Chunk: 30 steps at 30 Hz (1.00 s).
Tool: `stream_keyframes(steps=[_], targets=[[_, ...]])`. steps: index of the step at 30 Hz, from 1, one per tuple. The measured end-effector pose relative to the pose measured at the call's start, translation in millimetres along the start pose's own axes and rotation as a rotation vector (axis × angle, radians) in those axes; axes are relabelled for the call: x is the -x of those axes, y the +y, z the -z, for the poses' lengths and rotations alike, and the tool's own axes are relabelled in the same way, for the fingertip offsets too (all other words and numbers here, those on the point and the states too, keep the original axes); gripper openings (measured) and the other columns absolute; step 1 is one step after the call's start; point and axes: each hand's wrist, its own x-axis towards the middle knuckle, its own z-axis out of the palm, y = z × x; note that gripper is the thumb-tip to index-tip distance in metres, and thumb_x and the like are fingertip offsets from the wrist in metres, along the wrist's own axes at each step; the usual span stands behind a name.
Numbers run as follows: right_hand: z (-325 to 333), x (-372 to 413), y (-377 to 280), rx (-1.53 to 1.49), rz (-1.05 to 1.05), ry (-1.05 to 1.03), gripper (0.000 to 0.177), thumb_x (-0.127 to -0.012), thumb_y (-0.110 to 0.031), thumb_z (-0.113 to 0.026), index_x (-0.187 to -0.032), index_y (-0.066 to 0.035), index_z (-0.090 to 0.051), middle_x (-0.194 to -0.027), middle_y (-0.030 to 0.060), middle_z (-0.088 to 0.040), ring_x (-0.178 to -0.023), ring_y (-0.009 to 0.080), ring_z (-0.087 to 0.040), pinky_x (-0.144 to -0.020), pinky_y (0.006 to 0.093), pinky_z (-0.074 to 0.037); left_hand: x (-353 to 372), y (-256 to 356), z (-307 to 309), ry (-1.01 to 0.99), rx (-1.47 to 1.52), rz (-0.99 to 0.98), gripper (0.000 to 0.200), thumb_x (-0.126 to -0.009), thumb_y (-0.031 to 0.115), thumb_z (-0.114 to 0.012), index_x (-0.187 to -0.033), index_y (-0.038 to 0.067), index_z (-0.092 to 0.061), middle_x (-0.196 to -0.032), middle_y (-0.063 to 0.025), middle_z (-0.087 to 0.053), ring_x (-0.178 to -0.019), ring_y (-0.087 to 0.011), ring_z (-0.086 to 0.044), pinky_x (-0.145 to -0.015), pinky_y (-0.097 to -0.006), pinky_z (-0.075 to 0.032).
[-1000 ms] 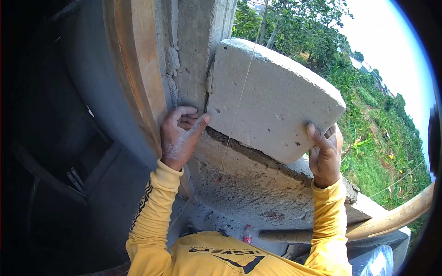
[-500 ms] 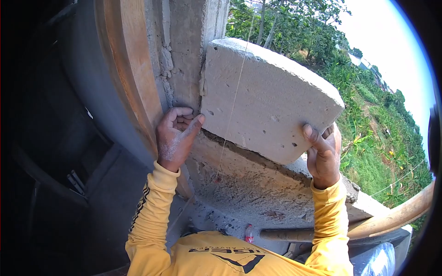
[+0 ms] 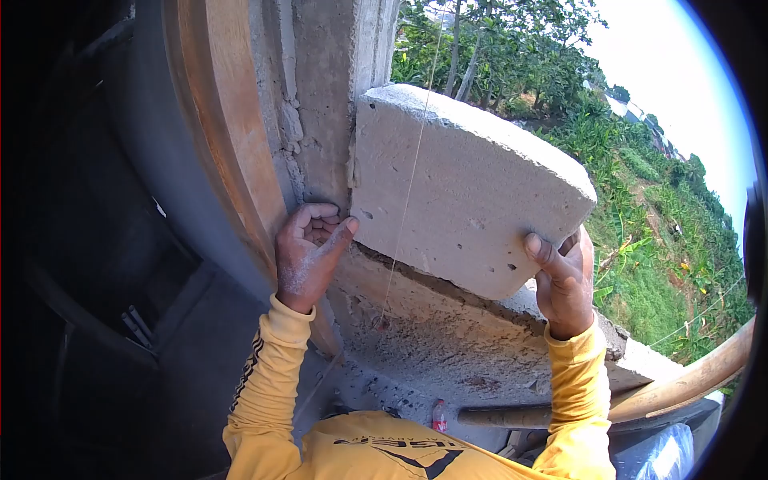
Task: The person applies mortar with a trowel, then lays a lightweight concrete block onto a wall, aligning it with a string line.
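A pale grey concrete block (image 3: pixel 472 188) stands on edge upon a mortared ledge, its left end against a concrete column (image 3: pixel 324 112). My right hand (image 3: pixel 566 280) grips its lower right end, thumb on the near face and fingers partly hidden behind. At the lower left corner is my left hand (image 3: pixel 310 254), its fingers curled by the column and its thumb touching the block. How firmly it holds cannot be told. A thin string (image 3: pixel 412 172) runs in front of the block's face. Dark mortar (image 3: pixel 448 276) shows along the bottom joint.
A curved wooden board (image 3: pixel 232 104) lies along the column's left side. Below the ledge are a rough wall face (image 3: pixel 432 344), a small bottle (image 3: pixel 439 416) and a bamboo pole (image 3: pixel 680 384). Clear plastic (image 3: pixel 664 454) sits lower right. A green slope (image 3: pixel 648 240) drops away outside.
The block, ledge and both hands appear slightly lower in the picture, as the camera view has shifted. Both hands keep their places at the block's two ends.
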Motion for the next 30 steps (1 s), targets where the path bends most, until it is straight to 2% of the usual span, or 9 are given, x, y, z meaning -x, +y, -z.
stream_keyframes(steps=[12,30], targets=[[-1,-1,-5,0.106,0.011,-0.054,0.091,-0.077,-0.044,-0.092,-0.140,0.007,-0.052,-0.131,0.0206,-0.065,-0.121,0.0306,-0.063,-0.105,0.0453,-0.048,0,-5,3,-0.028,0.020,-0.014,0.029,-0.089,0.009,-0.086,-0.108,-0.002,-0.067,-0.096,-0.0069,-0.070,-0.087,-0.0130,-0.066,-0.083,-0.0296,-0.056],[11,-5,-4,0.173,-0.006,-0.107,0.085,-0.078,-0.025,-0.093,-0.144,0.004,-0.050,-0.130,0.0176,-0.067,-0.119,0.0264,-0.064,-0.106,0.0412,-0.050,-2,-3,4,-0.059,0.025,0.031,0.029,-0.089,0.006,-0.085,-0.109,-0.003,-0.065,-0.098,-0.0073,-0.069,-0.090,-0.0132,-0.067,-0.086,-0.0299,-0.056]])
